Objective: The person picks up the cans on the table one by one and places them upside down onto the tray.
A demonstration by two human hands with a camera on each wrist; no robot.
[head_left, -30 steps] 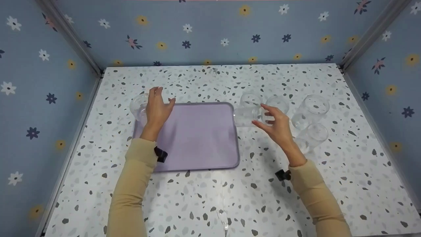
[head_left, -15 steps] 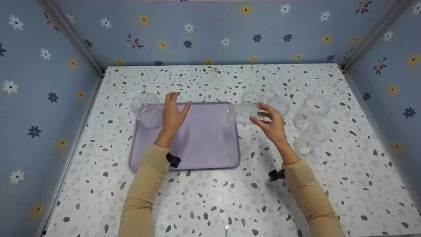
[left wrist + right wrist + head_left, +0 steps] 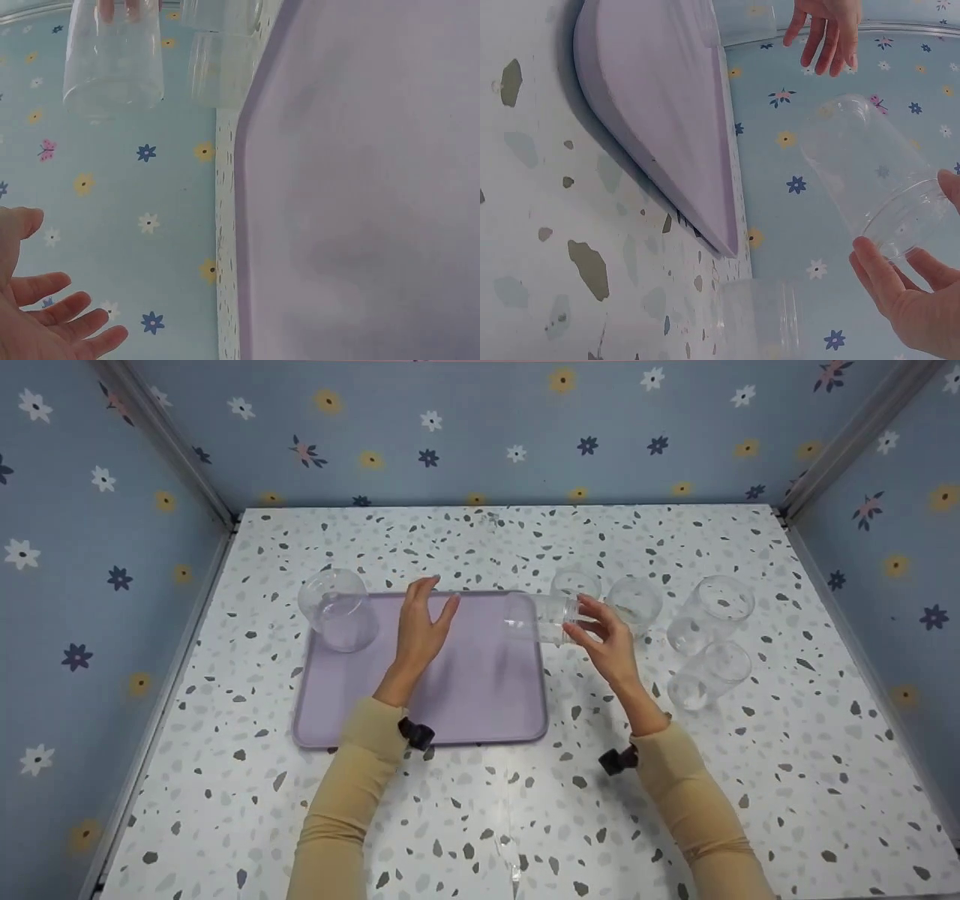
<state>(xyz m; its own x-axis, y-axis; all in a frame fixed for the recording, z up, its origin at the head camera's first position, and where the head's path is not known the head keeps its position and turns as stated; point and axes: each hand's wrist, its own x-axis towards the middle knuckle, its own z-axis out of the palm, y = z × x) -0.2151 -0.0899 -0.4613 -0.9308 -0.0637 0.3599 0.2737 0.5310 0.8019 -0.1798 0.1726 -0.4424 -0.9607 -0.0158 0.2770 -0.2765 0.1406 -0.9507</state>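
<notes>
My right hand (image 3: 611, 649) pinches the rim end of a clear container (image 3: 536, 617), which lies sideways in the air over the tray's right edge. In the right wrist view its closed end points away from the fingers (image 3: 877, 277). My left hand (image 3: 421, 630) is above the middle of the purple tray (image 3: 450, 712), holding nothing, its thumb apart from the fingers; the left wrist view also shows this hand (image 3: 45, 315) empty. Another clear container (image 3: 341, 619) stands at the tray's back left corner.
Right of the tray stand several clear containers: two at the back (image 3: 576, 583), (image 3: 634, 604) and two farther right (image 3: 709, 615), (image 3: 709, 675). Flower-patterned walls (image 3: 480, 435) border the speckled table (image 3: 465, 810) at the back and sides.
My left hand has moved right, away from the container at the tray's back left corner. My right hand has brought its container leftward, partly over the tray.
</notes>
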